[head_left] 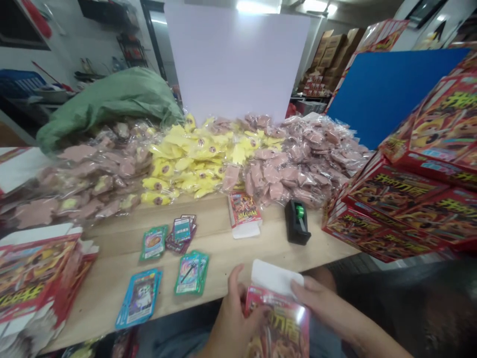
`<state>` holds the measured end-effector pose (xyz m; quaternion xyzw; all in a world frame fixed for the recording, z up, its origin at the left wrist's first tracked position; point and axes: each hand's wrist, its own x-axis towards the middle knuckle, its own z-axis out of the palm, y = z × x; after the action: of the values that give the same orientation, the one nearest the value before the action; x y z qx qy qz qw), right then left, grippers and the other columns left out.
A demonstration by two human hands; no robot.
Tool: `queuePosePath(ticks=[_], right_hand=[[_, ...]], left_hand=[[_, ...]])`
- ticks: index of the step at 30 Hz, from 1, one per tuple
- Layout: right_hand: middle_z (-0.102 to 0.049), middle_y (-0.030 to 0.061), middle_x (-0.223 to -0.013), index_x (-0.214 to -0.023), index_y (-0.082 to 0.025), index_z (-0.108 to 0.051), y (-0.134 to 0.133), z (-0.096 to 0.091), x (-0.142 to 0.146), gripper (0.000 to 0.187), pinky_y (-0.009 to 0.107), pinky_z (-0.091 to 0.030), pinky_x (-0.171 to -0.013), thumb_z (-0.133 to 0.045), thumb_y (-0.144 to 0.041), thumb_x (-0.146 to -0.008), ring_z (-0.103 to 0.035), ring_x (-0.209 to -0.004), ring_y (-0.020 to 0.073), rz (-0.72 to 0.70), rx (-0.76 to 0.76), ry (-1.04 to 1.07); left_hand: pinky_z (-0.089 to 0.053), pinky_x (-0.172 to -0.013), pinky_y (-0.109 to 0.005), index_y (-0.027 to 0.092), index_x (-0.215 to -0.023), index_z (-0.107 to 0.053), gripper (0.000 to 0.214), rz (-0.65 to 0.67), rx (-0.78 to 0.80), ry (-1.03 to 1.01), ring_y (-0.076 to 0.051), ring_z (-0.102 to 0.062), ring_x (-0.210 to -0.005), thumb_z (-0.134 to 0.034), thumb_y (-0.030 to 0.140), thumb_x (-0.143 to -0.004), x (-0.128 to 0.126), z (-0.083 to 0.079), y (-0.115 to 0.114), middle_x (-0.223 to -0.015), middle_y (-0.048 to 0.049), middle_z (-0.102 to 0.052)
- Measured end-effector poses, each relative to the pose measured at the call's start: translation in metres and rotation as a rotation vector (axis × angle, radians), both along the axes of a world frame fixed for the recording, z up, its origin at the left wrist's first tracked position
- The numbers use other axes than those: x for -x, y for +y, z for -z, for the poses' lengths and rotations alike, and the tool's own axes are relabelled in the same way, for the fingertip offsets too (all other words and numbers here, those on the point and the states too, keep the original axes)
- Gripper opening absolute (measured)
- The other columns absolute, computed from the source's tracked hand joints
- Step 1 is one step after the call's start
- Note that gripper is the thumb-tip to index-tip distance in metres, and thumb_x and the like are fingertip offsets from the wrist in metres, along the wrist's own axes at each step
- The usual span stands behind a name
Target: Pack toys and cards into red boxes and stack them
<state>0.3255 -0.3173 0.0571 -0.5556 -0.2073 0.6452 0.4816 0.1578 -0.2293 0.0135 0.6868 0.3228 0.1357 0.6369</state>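
A red printed carton (283, 323) with its white top flap raised is held between my hands at the table's front edge. My left hand (240, 318) grips the carton's left side, thumb across its front. My right hand (311, 293) pinches the white flap at its right end. Beyond them lies a small red card box (245, 209) with a white flap toward me. To the left are stacks of cards: green-edged cards (192, 272), blue-edged cards (139, 298), more green-edged cards (153, 242) and dark-bordered cards (182, 231).
A black tape dispenser (297, 223) stands right of the small box. Bagged yellow toys (186, 159) and bagged pink toys (298, 159) are heaped along the back. Red cartons are stacked at right (406, 199); flattened red cartons (33, 278) lie at left. A green sack (115, 99) sits behind.
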Motion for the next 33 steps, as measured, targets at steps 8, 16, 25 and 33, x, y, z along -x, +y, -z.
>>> queuePosePath(ticks=[8,16,25,33], right_hand=[[-0.06,0.0055,-0.116,-0.118,-0.022,-0.056,0.019,-0.008,-0.004,0.05,0.032,-0.043,-0.087,-0.06,-0.045,-0.074,-0.058,-0.096,0.019,-0.157,-0.088,-0.293],[-0.066,0.0043,-0.102,-0.108,-0.021,-0.064,0.026,-0.023,0.018,0.034,0.031,-0.045,-0.082,-0.051,-0.04,-0.082,-0.059,-0.092,0.0204,-0.397,-0.193,-0.474],[-0.068,0.0041,-0.089,-0.105,-0.019,-0.064,0.02,-0.052,0.026,0.036,0.03,-0.048,-0.074,-0.043,-0.04,-0.085,-0.061,-0.08,0.0189,-0.58,-0.119,-0.472],[-0.059,0.0074,-0.106,-0.103,-0.02,-0.059,0.011,-0.039,-0.017,0.036,0.035,-0.041,-0.092,-0.06,-0.04,-0.072,-0.053,-0.101,0.0216,0.397,0.081,-0.749]], left_hand=[[-0.043,-0.074,-0.029,0.019,-0.096,-0.045,0.019,0.056,-0.161,0.002,-0.018,-0.057,-0.082,-0.051,0.027,-0.08,0.014,-0.007,0.003,-0.09,-0.0035,-0.061],[-0.046,-0.071,-0.028,0.02,-0.132,-0.011,0.078,-0.067,0.032,-0.026,-0.014,-0.059,-0.072,-0.061,0.019,-0.072,0.016,0.002,-0.002,-0.087,-0.0004,-0.061],[-0.046,-0.083,-0.033,0.021,-0.134,-0.021,0.08,0.029,0.032,-0.079,-0.018,-0.058,-0.088,-0.067,0.024,-0.068,0.031,-0.001,-0.005,-0.105,-0.0067,-0.058],[-0.045,-0.085,-0.03,0.032,-0.127,-0.043,0.047,0.505,-0.425,-0.119,-0.017,-0.057,-0.093,-0.047,0.018,-0.082,0.008,-0.072,0.059,-0.105,-0.0005,-0.06]])
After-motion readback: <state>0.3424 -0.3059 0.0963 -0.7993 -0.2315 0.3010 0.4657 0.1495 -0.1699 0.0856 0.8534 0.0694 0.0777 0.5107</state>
